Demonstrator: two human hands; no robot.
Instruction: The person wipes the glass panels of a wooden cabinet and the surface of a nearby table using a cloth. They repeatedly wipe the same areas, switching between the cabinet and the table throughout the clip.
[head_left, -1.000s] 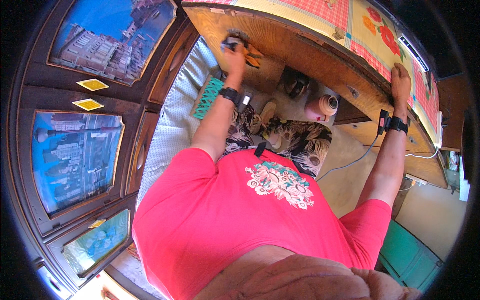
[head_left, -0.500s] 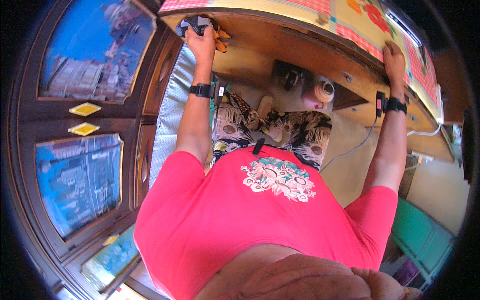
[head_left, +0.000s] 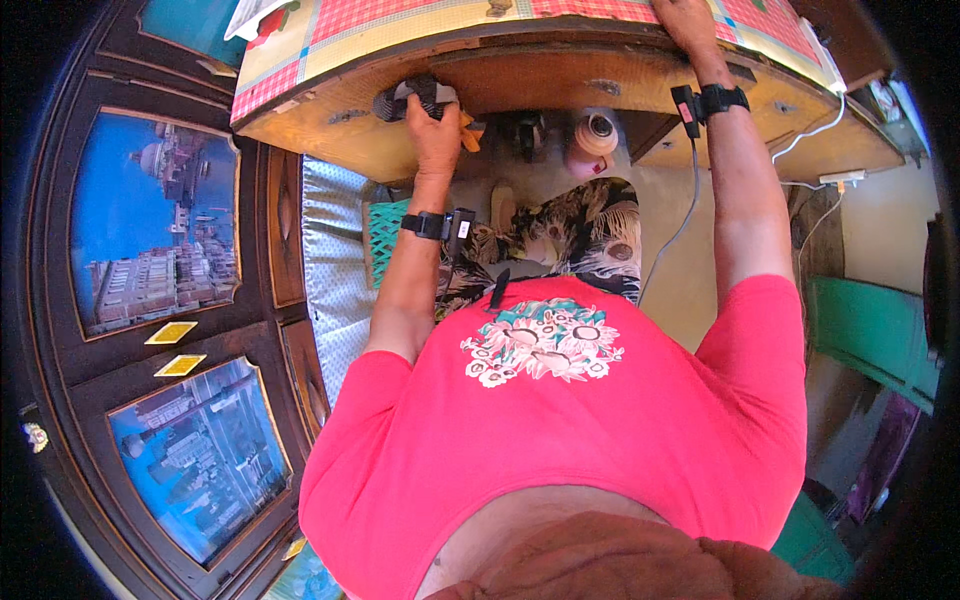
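Observation:
A bunched cloth point(head_left: 413, 98) in black, grey and white, with an orange end hanging out, is gripped in my left hand point(head_left: 435, 138). It is pressed against the wooden front panel point(head_left: 545, 75) of a table, left of the middle. The fingers close around the cloth and are partly hidden by it. My right hand point(head_left: 688, 28) lies on the tabletop by its front edge, on a red-checked, flowered table cover point(head_left: 375, 12). Its fingers reach the picture's upper rim, stretched out and with nothing visible in them.
Beneath the table stand a pink container point(head_left: 590, 150) and a dark object point(head_left: 528, 135). A dark wooden cabinet point(head_left: 262, 350) with picture panels is on the left, beside a pale patterned curtain point(head_left: 335, 240). A grey cable point(head_left: 672, 235) hangs from my right wrist. Green furniture point(head_left: 870, 325) stands at right.
My left hand has moved the cloth rightward along the wooden panel, away from its left corner. The view has shifted, and my right hand now sits nearer the upper rim.

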